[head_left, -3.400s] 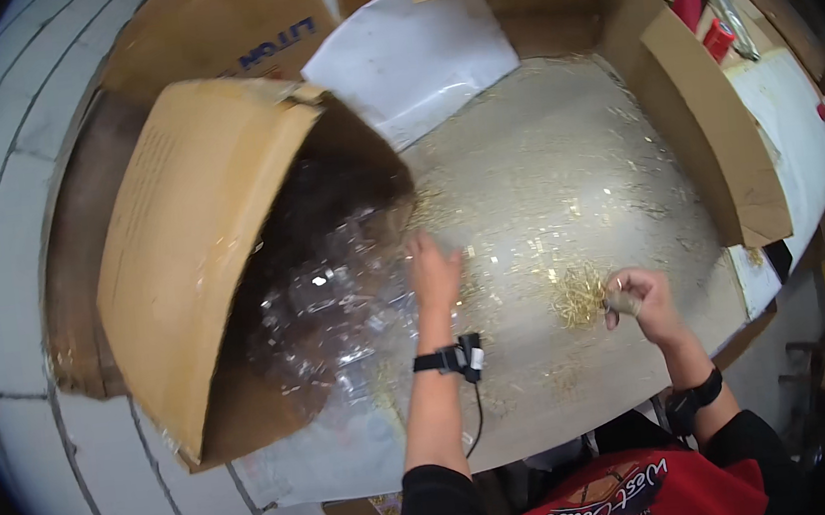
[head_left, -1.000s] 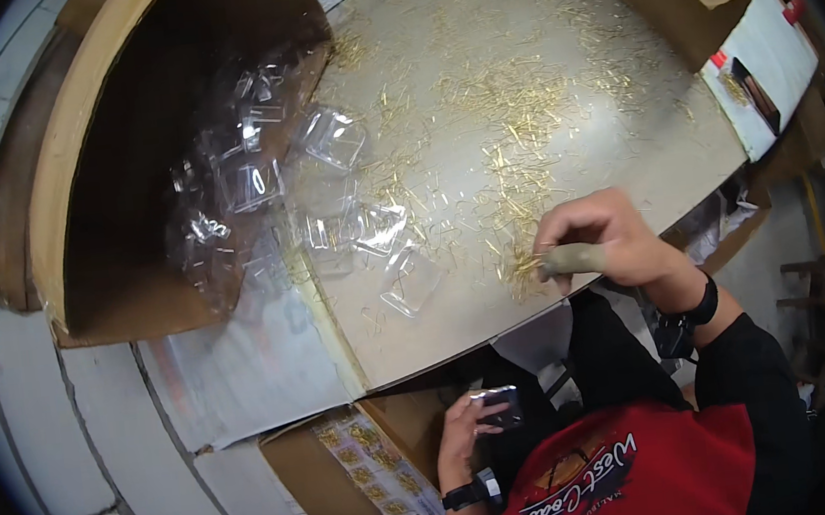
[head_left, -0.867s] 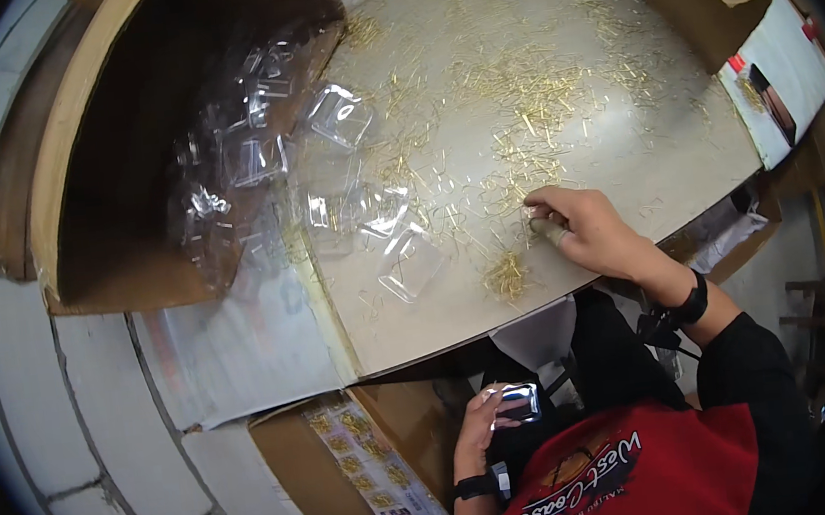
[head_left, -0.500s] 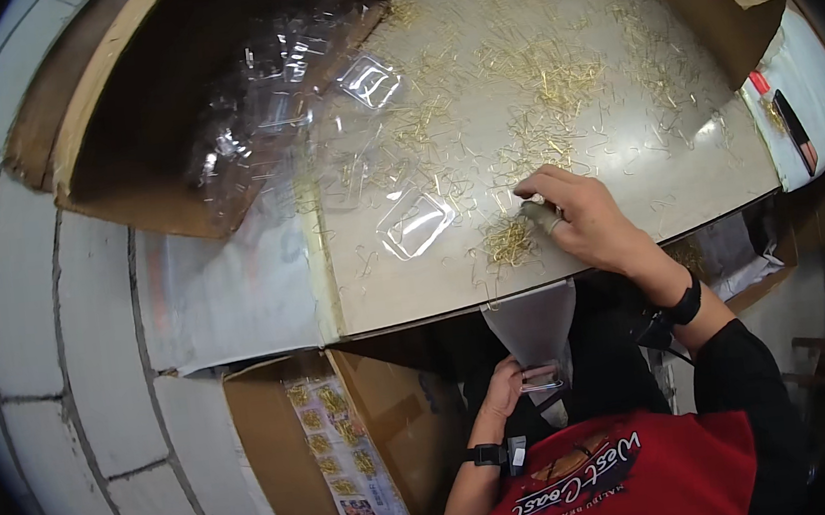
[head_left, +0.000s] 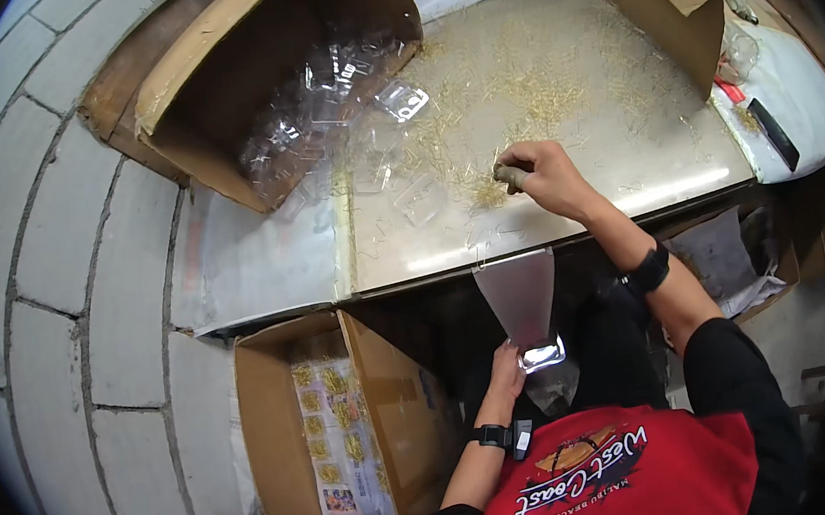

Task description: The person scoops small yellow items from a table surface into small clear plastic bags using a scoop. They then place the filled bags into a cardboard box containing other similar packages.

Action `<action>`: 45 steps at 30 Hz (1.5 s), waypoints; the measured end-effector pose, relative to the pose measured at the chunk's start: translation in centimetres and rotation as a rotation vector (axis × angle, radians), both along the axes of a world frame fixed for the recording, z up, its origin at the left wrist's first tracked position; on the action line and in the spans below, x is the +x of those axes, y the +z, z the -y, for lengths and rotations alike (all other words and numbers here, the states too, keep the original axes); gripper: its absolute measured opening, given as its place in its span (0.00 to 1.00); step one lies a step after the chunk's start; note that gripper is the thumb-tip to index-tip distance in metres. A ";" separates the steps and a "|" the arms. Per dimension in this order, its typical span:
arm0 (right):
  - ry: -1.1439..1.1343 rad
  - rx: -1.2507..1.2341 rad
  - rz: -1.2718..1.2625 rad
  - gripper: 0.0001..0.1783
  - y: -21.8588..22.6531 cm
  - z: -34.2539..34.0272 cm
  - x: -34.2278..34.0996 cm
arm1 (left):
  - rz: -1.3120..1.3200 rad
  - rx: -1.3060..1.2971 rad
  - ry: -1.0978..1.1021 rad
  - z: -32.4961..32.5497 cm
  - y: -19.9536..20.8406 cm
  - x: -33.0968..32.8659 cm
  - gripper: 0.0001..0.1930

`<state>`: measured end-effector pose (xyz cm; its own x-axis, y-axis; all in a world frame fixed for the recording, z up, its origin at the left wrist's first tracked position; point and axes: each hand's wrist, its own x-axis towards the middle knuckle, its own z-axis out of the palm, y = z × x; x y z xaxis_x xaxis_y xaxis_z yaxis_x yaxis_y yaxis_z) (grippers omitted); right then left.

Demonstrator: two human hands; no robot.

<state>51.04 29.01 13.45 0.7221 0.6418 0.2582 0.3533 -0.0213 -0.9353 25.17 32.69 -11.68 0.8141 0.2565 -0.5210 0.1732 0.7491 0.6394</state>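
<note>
My right hand is over the tabletop, its fingers curled together at the edge of a small pile of thin gold-coloured wire hooks; whatever is between the fingertips is hidden. One fingertip wears a greyish cover. Below the table's front edge, my left hand grips a small clear plastic box by its side. This box sits under the narrow lower end of a pale, translucent chute that hangs from the table edge. Many more loose wire hooks lie scattered across the tabletop.
At the back left, a tipped cardboard box spills clear plastic boxes. A cardboard flap walls the back right. A black flat tool lies at the right. Lower left, an open carton holds filled packs on printed paper.
The view has shifted, so the table and cartons sit differently. My right hand's fingers have drawn closer together at the pile. The clear box now shows tilted, its shiny face up, beneath the chute.
</note>
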 end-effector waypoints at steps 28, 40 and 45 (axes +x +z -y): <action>-0.065 -0.220 0.533 0.26 -2.8 6.7 -12.3 | -0.025 -0.148 0.044 0.1 4.0 -0.1 0.25; 0.110 -0.195 0.091 0.15 -3.4 5.8 -11.3 | 0.045 -0.172 -0.083 0.4 6.1 0.0 0.23; 0.182 -0.229 -0.013 0.15 -2.5 5.8 -11.1 | 0.034 -0.117 -0.036 0.9 7.2 0.4 0.26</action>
